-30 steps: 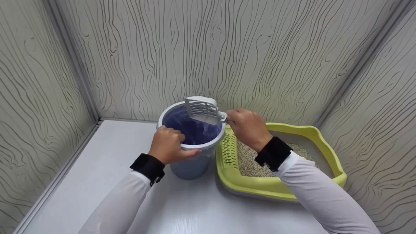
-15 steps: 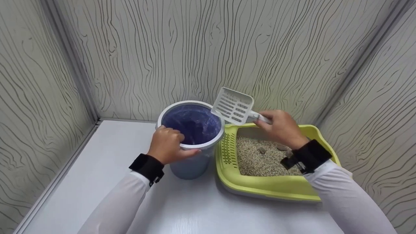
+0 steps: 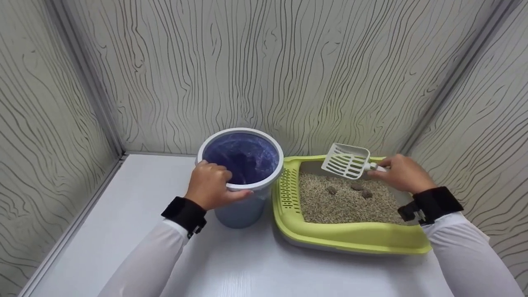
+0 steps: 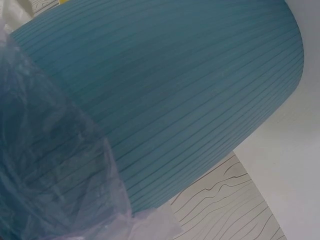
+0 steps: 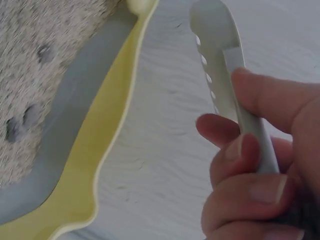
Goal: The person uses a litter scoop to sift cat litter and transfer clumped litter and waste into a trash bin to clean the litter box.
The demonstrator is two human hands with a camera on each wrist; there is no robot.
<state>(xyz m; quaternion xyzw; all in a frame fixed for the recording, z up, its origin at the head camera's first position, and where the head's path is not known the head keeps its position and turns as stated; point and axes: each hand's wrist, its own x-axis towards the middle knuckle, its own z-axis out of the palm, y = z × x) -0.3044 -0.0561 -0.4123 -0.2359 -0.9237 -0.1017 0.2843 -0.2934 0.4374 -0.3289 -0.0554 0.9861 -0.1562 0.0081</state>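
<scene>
My left hand (image 3: pixel 212 185) grips the near-left rim of a blue trash bin (image 3: pixel 240 214) lined with a thin plastic bag (image 4: pixel 55 150). In my right hand (image 3: pixel 404 174) is the handle of a light grey slotted litter scoop (image 3: pixel 347 160), held up over the far side of a yellow-rimmed litter box (image 3: pixel 350 235). No clump shows on the scoop. Fingers and thumb wrap the handle in the right wrist view, where the scoop (image 5: pixel 215 30) appears edge-on. Pale litter (image 3: pixel 334 208) fills the box, with a few dark clumps (image 3: pixel 366 193) on top.
The bin stands left of the litter box, close against its slotted yellow side (image 3: pixel 288 189). Both rest on a white table (image 3: pixel 136 198). A wood-grain-patterned wall (image 3: pixel 264 74) rises behind them, with further panels at left and right.
The right hand has carried the scoop from above the bin rightward to over the litter box, turning its slotted face into view. The left hand has kept its grip on the bin's rim.
</scene>
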